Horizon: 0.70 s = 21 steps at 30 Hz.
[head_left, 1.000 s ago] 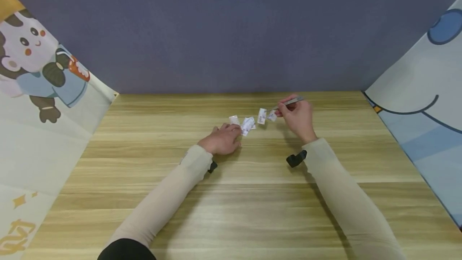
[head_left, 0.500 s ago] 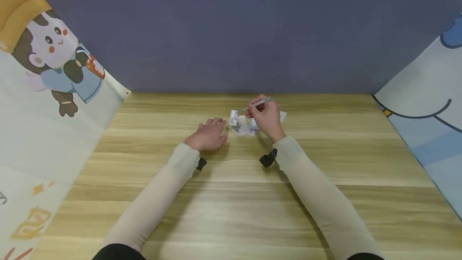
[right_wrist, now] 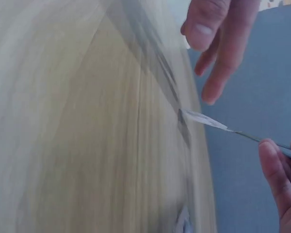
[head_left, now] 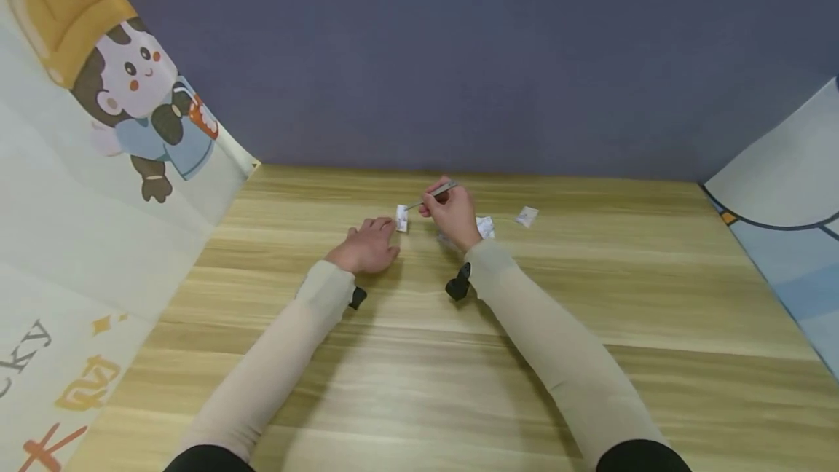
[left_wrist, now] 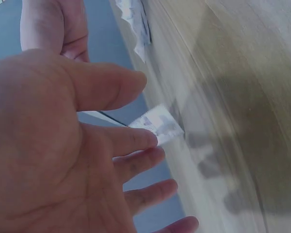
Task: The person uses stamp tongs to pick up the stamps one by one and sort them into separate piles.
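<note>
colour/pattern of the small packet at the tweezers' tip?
The packet is white with faint purplish-grey print; shows best in the left wrist view.

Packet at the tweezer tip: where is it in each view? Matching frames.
Head: packet slightly left of image centre, beside the left hand.
Left wrist: packet near image centre, partly hidden by that hand.
Right wrist: packet right of image centre, seen nearly edge-on.
Shared landmark: tweezers, whose tip meets the packet in all three.

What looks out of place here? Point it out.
Mildly odd: one packet lies alone on the table, apart from the other packets partly hidden by the right hand. Nothing looks spilled.
</note>
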Motion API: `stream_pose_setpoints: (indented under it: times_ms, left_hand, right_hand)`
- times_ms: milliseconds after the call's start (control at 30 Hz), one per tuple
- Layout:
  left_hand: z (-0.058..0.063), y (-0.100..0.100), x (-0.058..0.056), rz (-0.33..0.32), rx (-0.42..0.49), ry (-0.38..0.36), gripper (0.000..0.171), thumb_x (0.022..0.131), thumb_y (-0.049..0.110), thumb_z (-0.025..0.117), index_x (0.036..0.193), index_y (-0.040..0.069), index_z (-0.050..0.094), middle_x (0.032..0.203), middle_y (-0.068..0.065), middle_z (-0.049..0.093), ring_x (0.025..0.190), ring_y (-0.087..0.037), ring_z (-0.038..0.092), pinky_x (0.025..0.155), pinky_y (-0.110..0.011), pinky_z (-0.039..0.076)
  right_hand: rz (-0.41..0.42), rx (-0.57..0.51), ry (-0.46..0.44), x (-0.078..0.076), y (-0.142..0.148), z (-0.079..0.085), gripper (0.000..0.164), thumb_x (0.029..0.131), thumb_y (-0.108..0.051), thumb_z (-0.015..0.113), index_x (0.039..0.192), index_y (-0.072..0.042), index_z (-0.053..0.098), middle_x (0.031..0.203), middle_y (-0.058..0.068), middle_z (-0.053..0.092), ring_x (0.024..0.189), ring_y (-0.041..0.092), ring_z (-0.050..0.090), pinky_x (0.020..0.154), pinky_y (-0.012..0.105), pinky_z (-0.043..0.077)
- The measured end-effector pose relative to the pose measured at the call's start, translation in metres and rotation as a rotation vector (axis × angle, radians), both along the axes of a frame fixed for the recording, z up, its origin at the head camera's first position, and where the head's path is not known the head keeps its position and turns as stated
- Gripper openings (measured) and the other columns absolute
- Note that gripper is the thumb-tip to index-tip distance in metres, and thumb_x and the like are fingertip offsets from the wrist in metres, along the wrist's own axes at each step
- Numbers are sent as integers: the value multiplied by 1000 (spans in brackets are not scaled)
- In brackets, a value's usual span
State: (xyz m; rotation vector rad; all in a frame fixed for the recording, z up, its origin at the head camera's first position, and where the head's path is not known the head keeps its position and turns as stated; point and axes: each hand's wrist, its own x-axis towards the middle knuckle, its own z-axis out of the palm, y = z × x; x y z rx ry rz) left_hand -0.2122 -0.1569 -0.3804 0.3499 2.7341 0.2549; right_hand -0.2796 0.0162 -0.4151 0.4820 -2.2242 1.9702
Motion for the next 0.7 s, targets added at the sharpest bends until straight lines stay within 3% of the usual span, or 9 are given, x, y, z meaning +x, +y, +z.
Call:
stream_pose_setpoints:
  times_ms: [333, 467, 700]
  left_hand:
    - [-9, 5, -7, -16, -30, -14, 55, 101, 34, 41, 149, 10, 29, 153, -8, 23, 137, -32, 19, 105, -58, 18]
    - [-14, 4, -7, -17, -61, -6, 55, 101, 36, 41, 148, 10, 32, 152, -7, 25, 136, -31, 22, 104, -56, 21]
    - [-15, 3, -9, -34, -70, 6, 55, 100, 36, 41, 147, 8, 33, 152, -9, 25, 136, -33, 22, 104, -58, 21]
  right_hand:
    - [18, 93, -38, -7, -12, -9, 3, 90, -2, 62, 87, -2, 60, 82, 16, 65, 71, 31, 66, 64, 40, 55]
    - [14, 149, -33, -8, -13, -11, 6, 90, -2, 62, 85, -6, 59, 80, 14, 65, 68, 25, 66, 61, 36, 55]
    - [0, 172, -62, -7, -5, -8, 4, 92, -5, 59, 91, -1, 61, 83, 13, 64, 71, 24, 66, 64, 34, 54]
